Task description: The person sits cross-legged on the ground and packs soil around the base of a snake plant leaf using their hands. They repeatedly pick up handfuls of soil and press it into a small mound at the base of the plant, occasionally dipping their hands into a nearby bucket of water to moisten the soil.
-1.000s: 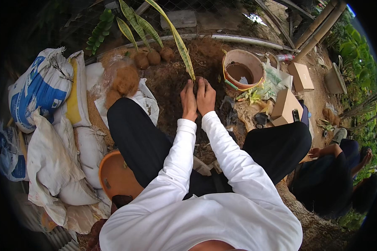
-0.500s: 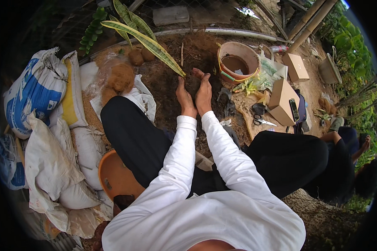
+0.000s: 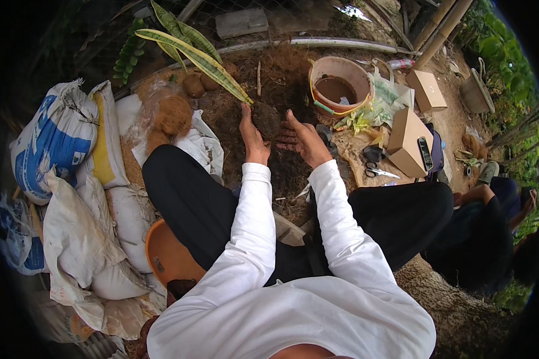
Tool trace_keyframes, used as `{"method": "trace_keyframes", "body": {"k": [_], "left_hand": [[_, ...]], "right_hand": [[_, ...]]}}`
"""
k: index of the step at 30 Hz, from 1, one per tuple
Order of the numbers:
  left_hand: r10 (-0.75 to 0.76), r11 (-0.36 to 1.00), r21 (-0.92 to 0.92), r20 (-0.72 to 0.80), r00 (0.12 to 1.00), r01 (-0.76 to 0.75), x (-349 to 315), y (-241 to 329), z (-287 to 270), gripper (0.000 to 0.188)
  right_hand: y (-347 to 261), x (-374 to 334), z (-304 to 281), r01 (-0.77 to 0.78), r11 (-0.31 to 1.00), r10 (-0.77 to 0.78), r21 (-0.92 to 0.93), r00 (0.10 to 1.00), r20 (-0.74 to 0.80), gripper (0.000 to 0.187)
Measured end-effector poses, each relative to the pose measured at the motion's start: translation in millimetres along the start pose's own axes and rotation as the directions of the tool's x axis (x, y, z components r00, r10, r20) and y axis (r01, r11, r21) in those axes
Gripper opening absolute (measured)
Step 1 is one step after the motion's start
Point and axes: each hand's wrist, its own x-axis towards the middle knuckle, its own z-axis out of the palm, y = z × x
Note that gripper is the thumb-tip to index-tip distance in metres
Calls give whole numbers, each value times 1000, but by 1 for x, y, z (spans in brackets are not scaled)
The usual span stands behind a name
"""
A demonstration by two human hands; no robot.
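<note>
Plainly, in the head view, the left hand (image 3: 253, 139) holds its fingers straight up, ungripped, beside the base of the long yellow-edged leaf (image 3: 206, 61), which leans left above the dark soil (image 3: 268, 119); whether the two touch is hard to tell. The right hand (image 3: 306, 142) is spread, gripping nothing. The leaf's lowest end blurs into the soil. A knee cuts off part of the orange basin (image 3: 172, 254), and another person (image 3: 473, 230) is dim at the right. Sacks (image 3: 57, 137) line the left; a bucket (image 3: 358, 75) stands right of the soil.
</note>
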Motion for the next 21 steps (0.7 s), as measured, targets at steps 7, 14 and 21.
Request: {"method": "trace_keyframes", "body": {"k": [7, 14, 21], "left_hand": [[261, 887, 379, 61, 964, -264, 11, -14, -6, 47], [326, 790, 560, -40, 945, -249, 0, -4, 14, 97], [189, 824, 524, 103, 977, -215, -16, -18, 25, 62]], "right_hand": [[17, 14, 0, 90, 996, -90, -1, 996, -24, 64], [15, 19, 6, 81, 981, -94, -176, 993, -65, 74], [2, 28, 4, 357, 917, -370, -177, 928, -43, 70]]}}
